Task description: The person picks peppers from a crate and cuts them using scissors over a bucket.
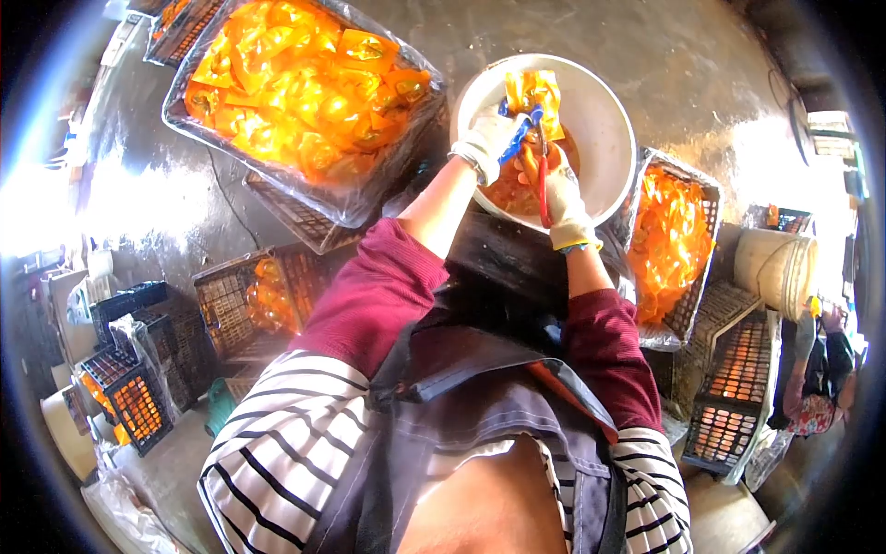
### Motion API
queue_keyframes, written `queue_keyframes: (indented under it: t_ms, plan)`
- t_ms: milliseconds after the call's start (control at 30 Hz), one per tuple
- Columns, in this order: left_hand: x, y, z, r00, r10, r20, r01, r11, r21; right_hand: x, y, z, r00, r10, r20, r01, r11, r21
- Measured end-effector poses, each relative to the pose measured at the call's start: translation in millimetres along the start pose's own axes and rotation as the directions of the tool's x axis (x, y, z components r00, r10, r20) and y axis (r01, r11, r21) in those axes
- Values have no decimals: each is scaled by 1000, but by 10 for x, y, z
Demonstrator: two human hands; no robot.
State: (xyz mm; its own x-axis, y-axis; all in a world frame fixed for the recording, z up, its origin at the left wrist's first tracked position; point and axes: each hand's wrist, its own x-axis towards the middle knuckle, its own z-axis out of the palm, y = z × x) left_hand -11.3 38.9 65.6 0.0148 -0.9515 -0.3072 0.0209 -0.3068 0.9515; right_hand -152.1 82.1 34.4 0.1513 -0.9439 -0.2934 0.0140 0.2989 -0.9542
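Observation:
Both hands wear pale gloves over a round white tub (609,120). My left hand (496,138), with blue on its fingers, is closed on the lower part of a shiny orange packet (535,90). Close beside it, my right hand (559,185) is closed around a slim red-handled tool (543,196), which looks like scissors and reaches up to the packet. The tool's exact shape is partly hidden by the fingers. Below the hands, orange-brown contents (510,192) lie in the tub.
A plastic-lined crate (175,97) heaped with orange packets stands at the upper left. Another lined crate (706,268) of orange packets is right of the tub. Stacked crates (738,369), a pale bucket (780,263) and a person (820,369) are farther right.

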Motion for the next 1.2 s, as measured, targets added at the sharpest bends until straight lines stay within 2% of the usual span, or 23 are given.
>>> queue_keyframes:
  t_ms: [67,100,133,200,233,333,367,467,533,600,667,700,767,800,867,900,933,1000,1033,1067,1100,1133,1200]
  plan:
    - [66,-89,-20,1000,-23,20,19,987,162,-53,-86,-66,989,103,104,-122,973,197]
    - [27,-50,-44,995,53,79,-64,988,139,-119,-215,-46,988,137,76,-143,987,79]
    - [-14,-10,-67,982,129,137,-144,984,106,-136,-248,-43,990,126,63,-131,988,85]
    - [-34,82,-69,989,-60,138,75,991,-108,-146,-274,-26,994,104,44,-108,989,99]
    - [29,75,-82,990,-117,80,76,917,392,-121,-236,-30,994,106,16,-106,993,57]
    - [-7,136,-84,995,-84,62,45,883,467,-88,-227,-18,991,136,-13,-137,990,-37]
    - [0,215,-121,983,-157,92,72,797,599,-112,-278,-41,986,166,13,-166,985,-51]
    - [91,96,-278,974,37,223,-173,757,630,-139,-379,-61,980,187,73,-189,982,23]
    - [90,51,-307,958,134,253,-240,860,451,-126,-395,-69,970,211,123,-223,970,98]
    - [80,-2,-283,957,197,214,-207,978,24,-91,-405,-93,947,264,185,-293,943,158]
    - [262,-286,-324,938,282,202,-328,911,251,-67,-398,-124,935,268,231,-314,928,198]
    - [238,-254,-292,901,376,215,-432,808,400,-74,-411,-135,930,268,252,-325,921,217]
    - [134,-225,-179,959,232,164,-232,972,-18,-93,-453,-135,931,266,249,-315,931,184]
    - [14,-87,-106,978,158,138,-123,965,-231,-100,-475,-118,932,264,249,-310,936,166]
    - [-164,186,70,991,-28,134,88,880,-467,-83,-226,-90,977,104,188,-149,958,244]
    - [-143,153,153,996,-38,76,66,911,-407,-80,-139,-78,988,23,151,-65,958,279]
    - [-25,33,174,968,246,51,-243,968,-64,-136,-206,-51,988,100,119,-138,919,369]
    - [2,-90,236,985,144,99,-155,981,118,-284,-311,-29,968,234,94,-250,842,478]
    - [-134,194,233,996,59,66,-80,919,386,-322,-343,-52,960,253,121,-280,885,373]
    - [-284,481,234,999,-27,32,1,783,622,-325,-382,-68,948,268,169,-305,918,254]
    - [-244,400,184,990,139,1,-104,734,671,-327,-414,-76,933,284,221,-322,933,161]
    - [-184,291,152,955,296,-21,-188,661,727,-236,-319,-87,901,259,349,-344,915,210]
    - [-63,262,-146,806,591,-36,-405,596,693,-285,-559,172,955,243,170,-288,895,340]
